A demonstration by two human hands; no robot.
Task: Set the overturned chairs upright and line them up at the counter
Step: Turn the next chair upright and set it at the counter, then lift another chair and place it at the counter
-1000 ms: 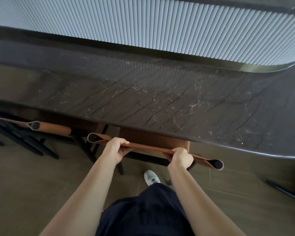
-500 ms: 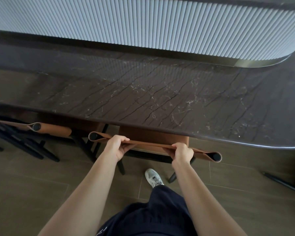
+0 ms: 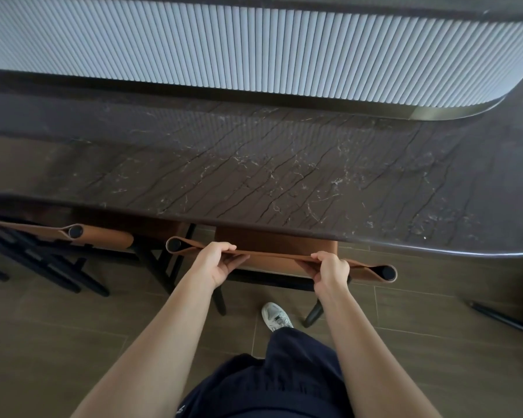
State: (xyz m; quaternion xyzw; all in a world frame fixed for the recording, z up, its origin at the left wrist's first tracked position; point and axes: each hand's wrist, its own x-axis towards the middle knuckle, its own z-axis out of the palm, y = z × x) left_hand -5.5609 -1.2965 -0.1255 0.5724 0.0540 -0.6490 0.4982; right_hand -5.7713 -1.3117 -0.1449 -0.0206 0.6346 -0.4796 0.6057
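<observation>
Tan leather chair back (image 3: 278, 257), lower centre, at the dark surface (image 3: 254, 176) edge.
Left grip (image 3: 216, 263) and right grip (image 3: 331, 271) pinch its top edge, which runs left-right; the surface lies straight ahead.

The floor (image 3: 58, 342), from 3 o'clock round through 6 to 9 o'clock, is made of large brown tiles with thin, pale joints between them. Across the middle lies the counter (image 3: 284, 176), a dark polished stone top with fine white and black veins. At 12 o'clock a pale ribbed panel (image 3: 254, 46) stands along its far side and curves away at 2 o'clock, where a metal band (image 3: 453, 111) runs under it. The ribs are mirrored softly in the stone. At 4 o'clock a thin black rod (image 3: 504, 321) crosses the tiles. The light is soft and even.
</observation>
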